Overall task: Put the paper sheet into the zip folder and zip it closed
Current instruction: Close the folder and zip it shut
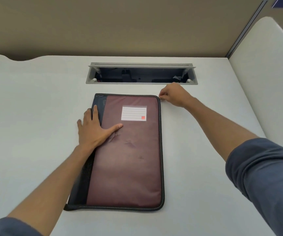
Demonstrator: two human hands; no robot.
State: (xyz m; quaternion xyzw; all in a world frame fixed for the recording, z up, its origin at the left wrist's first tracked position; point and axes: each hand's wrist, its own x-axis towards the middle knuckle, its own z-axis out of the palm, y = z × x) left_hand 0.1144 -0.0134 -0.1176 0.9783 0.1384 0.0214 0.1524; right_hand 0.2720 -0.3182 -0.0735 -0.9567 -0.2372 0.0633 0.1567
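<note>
While my left hand (95, 129) presses flat on the folder (128, 150) lying on the desk (26, 99), my right hand (173, 95) pinches at its far corner, probably the zipper pull; I'd pull steadily along the edge.

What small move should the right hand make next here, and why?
Probably pull the zip along the top edge toward the spine. The right hand pinches at the far right corner of the zip folder, the left hand presses it flat, and no paper shows outside.
</note>
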